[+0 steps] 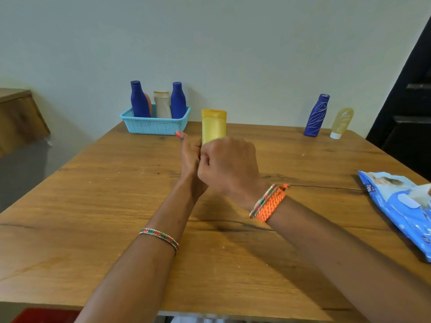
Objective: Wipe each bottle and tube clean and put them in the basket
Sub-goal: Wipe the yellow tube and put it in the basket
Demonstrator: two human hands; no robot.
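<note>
Yellow plastic bottle [213, 125], cap up, is held above the middle of the wooden tabletop [93, 194]: its base is gripped by the left hand [190, 157], steadying it, while the right hand [229, 166] is curled around its lower body, presumably wiping, though no cloth is visible. Cleaned bottles are stood in the turquoise slotted basket [155, 127] by the wall.

I seem to be in a plain room of a home: I sit at a wooden table [116, 206] pushed against a bare pale wall [210, 43], with toiletry bottles in a small blue plastic basket [154, 127], a pack of wet wipes [401, 206], and wooden furniture [18, 113] to my left.
</note>
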